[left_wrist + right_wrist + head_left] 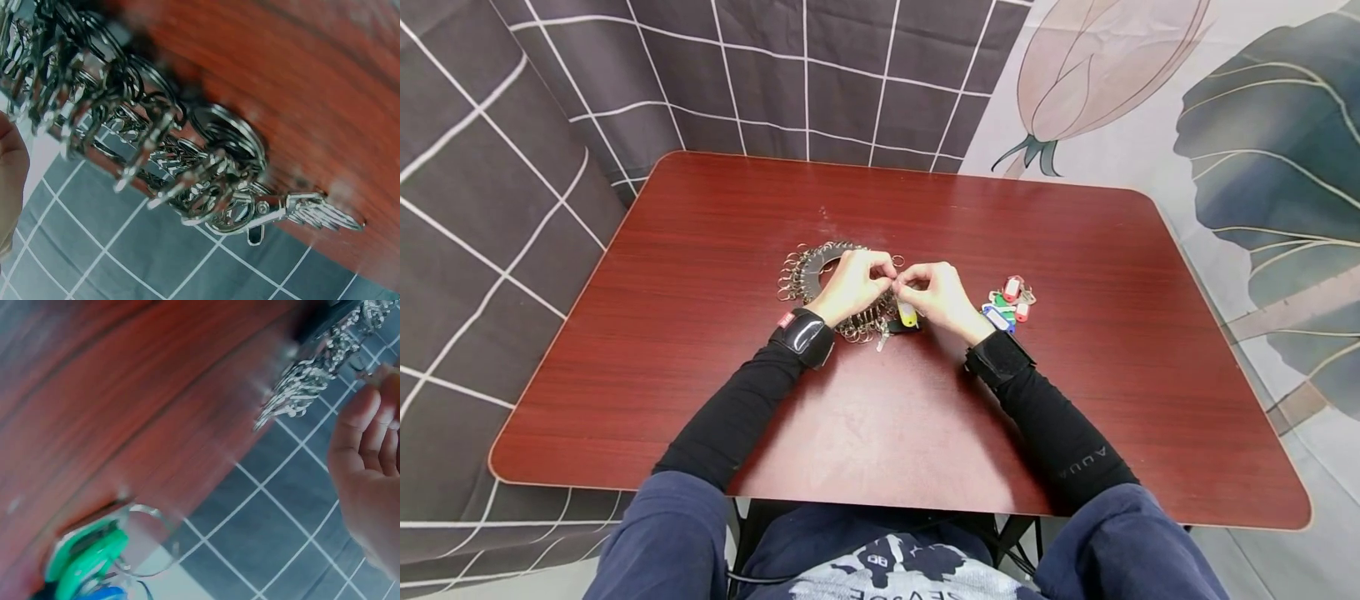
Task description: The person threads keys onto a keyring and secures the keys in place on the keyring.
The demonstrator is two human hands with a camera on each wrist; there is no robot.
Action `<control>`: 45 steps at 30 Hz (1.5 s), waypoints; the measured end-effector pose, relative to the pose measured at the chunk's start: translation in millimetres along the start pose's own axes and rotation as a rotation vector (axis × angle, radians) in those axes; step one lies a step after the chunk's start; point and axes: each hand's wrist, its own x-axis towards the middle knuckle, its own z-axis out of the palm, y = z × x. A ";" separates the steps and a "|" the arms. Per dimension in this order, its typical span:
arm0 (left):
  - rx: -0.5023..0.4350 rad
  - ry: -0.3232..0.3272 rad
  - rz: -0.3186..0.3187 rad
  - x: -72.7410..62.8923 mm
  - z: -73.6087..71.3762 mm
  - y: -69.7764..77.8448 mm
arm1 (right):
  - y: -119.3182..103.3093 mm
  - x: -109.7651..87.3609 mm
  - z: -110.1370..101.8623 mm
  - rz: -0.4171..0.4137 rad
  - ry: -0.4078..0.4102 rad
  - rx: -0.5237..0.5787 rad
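A dark grey ring-shaped holder (pixel 812 273) strung with many metal rings and clasps lies at mid-table. My left hand (pixel 859 286) reaches over its right side, thumb and index fingertip pinched together. Opposite it, my right hand (pixel 942 298) pinches too, so both sets of fingertips meet over a small metal key ring. A yellow key tag (pixel 907 314) hangs just below the fingertips. The right wrist view catches my curled right fingers (pixel 351 428) close to thin metal. Up close, the left wrist view has metal clasps (pixel 240 215) dangling from the rings. The fingertips hide most of what they pinch.
Right of my right hand lies a small pile of key tags: a red tag (pixel 1012 288), a green tag (pixel 94 562) and a blue tag (pixel 997 318), with their rings. The reddish-brown table (pixel 700 250) has rounded corners. Grid-patterned cloth (pixel 760 75) hangs behind.
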 end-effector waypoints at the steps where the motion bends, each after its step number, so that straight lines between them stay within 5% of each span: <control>1: 0.008 0.005 0.004 0.3 -0.1 0.8 | -1.9 -0.1 0.2 0.009 0.012 -0.014; 27: 0.096 0.010 -0.097 14.2 -6.2 17.0 | -6.5 1.8 -5.1 -0.045 0.178 -0.026; 38: 0.071 -0.010 0.000 5.3 -3.0 15.9 | -2.9 2.7 -6.3 0.135 0.096 0.419; 41: 0.065 -0.006 0.016 3.6 -1.3 13.0 | -3.1 0.5 -3.6 0.141 0.089 0.462; 45: 0.027 -0.022 -0.038 3.0 -1.4 9.2 | -3.7 -1.0 -1.1 0.126 0.071 0.479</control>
